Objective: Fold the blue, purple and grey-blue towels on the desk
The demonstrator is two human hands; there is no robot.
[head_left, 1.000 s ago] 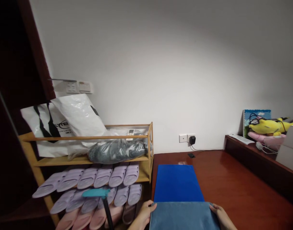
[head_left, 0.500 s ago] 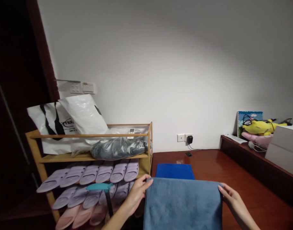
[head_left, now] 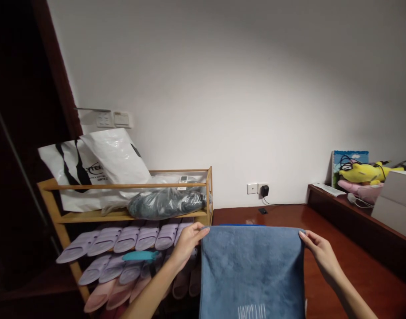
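Note:
Between my two hands hangs a blue towel [head_left: 252, 270], its top edge stretched nearly level. White lettering that starts "HAPPY LI" shows near the bottom of the picture, where the towel runs out of view. My left hand [head_left: 189, 244] pinches its top left corner between thumb and fingers. At the top right corner my right hand [head_left: 318, 250] holds it the same way. Behind the upper edge, only a thin strip of a bright blue flat thing [head_left: 239, 225] shows on the reddish-brown wooden surface [head_left: 342, 270].
To the left stands a wooden shoe rack [head_left: 68, 218] with several purple slippers [head_left: 126, 239], pink slippers [head_left: 105, 294] and white bags [head_left: 116, 155]. A teal-topped thing [head_left: 139, 256] is before it. On the right ledge lie a yellow plush toy [head_left: 362, 173] and white boxes [head_left: 397, 199].
Both hands have risen with the towel, so its white lettering now shows. The towel now covers most of the bright blue thing behind it. The view has shifted slightly.

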